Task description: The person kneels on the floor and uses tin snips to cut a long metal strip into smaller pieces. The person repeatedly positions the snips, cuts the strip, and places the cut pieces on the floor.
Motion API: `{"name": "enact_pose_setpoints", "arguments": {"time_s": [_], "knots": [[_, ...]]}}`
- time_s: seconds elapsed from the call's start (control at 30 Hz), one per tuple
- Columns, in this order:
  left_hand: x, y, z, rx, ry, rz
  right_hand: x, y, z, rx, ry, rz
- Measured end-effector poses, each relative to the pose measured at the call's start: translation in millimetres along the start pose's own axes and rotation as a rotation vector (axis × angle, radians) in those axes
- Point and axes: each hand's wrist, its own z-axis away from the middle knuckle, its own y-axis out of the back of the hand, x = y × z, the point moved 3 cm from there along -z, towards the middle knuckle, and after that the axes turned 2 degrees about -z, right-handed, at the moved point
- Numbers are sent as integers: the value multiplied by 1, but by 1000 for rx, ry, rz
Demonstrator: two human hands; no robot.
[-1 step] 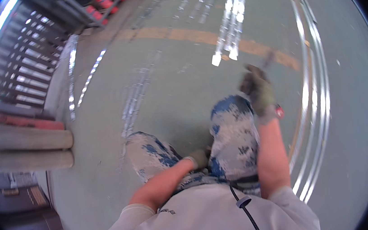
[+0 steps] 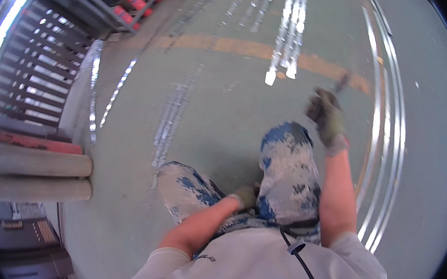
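My right hand, in a grey-green work glove with dark fingers, is held out over the floor beyond my right knee. Its fingers are curled, and a thin dark object sticks out from it, too smeared by motion to name. Between my thighs, against the inner side of my right leg, rests my gloved left hand; its fingers are hidden in shade. Ahead of the right hand lie several shiny metal strips side by side. Long silvery rails run along the floor to the right of that hand.
Two grey cylinders and a red one lie at the left. More strips lie ahead of my left knee. A rack with red containers stands far left, near a slatted barrier. An orange line crosses the green floor.
My right hand and the thin dark object have shifted slightly right and toward me. The whole view has also moved a little. The left hand stays between my thighs.
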Motion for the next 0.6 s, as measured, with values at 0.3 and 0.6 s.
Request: {"name": "enact_pose_setpoints", "arguments": {"time_s": [0.3, 0.6], "knots": [[-30, -48, -11, 230, -177, 21, 122, 336, -60, 504, -291, 744], [-2, -28, 6, 63, 22, -37, 160, 413, -77, 643, -387, 792]]}}
